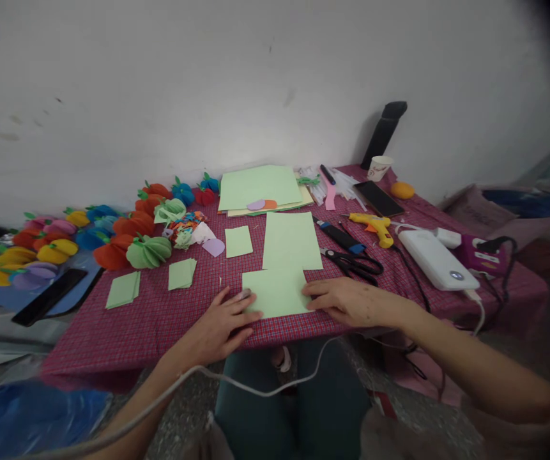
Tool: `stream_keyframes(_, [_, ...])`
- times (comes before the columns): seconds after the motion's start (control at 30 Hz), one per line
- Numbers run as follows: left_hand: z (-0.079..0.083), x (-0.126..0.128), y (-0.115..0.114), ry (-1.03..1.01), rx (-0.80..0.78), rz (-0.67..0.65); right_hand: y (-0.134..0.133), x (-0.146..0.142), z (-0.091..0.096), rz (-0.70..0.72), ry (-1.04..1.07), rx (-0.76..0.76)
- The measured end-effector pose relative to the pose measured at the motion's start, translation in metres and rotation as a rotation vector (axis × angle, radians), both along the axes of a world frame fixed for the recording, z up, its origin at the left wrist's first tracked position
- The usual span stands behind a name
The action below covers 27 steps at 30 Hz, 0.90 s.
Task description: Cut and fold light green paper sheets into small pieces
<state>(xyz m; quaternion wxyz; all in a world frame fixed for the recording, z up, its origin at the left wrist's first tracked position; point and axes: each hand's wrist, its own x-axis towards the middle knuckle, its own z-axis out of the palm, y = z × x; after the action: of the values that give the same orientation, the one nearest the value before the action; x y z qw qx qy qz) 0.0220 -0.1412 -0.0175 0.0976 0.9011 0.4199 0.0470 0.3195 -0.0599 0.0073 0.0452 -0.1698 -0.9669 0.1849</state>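
Toward the far left corner of the desk (150, 326), paper pumpkins (133, 223) crowded together; closer to the left edge, a small stack of pale green cards (122, 291). Next, a second small stack (180, 275), slightly fanned, then paper scraps (183, 223) and a lone green card (239, 241), lying flat.

By the middle of the near edge, the left hand (221, 319), open, fingers spread over the left end of a green sheet (277, 294), gripping nothing. Between and partly under both hands, that same sheet: flat, long axis running left to right, roughly parallel to the desk's near edge and just inside it. Far side against a larger green sheet (291, 239); cannot tell whether lapping over or only meeting it. At the right end, the right hand (356, 300), fingers bent, tips on the paper's edge; cannot tell whether pinching or merely pressing down. Paper touched from both ends, with the left hand reaching a little farther in.

Beyond the right hand, toward the far edge, a utility knife (336, 235), scissors (344, 259) and a yellow glue gun (373, 225). Nearer the right edge, a white power bank (435, 259) beside a purple power strip (483, 259).
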Motion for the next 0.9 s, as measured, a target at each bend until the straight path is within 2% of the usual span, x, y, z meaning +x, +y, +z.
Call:
stream_keyframes(0.2, [-0.005,-0.014,-0.004,-0.04,-0.022,-0.021,0.003,0.01,-0.008,0.076,0.002,0.001])
stream_keyframes(0.33, [-0.001,-0.025,-0.005,-0.169,-0.085,0.017,0.004,0.012,-0.01,0.09,-0.032,0.013])
stream_keyframes(0.43, [0.006,-0.028,0.002,-0.302,-0.049,0.141,0.005,0.011,-0.008,0.09,-0.061,0.002])
stream_keyframes(0.53, [0.01,-0.015,0.018,-0.36,0.148,0.344,0.006,0.01,-0.006,0.091,-0.071,-0.006])
stream_keyframes(0.6, [0.01,0.002,0.03,-0.276,0.25,0.408,0.006,0.01,-0.007,0.092,-0.069,-0.006])
stream_keyframes(0.7, [0.002,0.028,0.044,-0.1,0.304,0.382,0.006,0.01,-0.008,0.085,-0.059,-0.013])
stream_keyframes(0.8, [-0.014,0.041,0.049,0.031,0.249,0.384,0.005,0.01,-0.008,0.074,-0.052,-0.021])
stream_keyframes(0.9, [-0.026,0.04,0.046,0.09,0.176,0.378,0.003,0.01,-0.005,0.076,-0.037,-0.017])
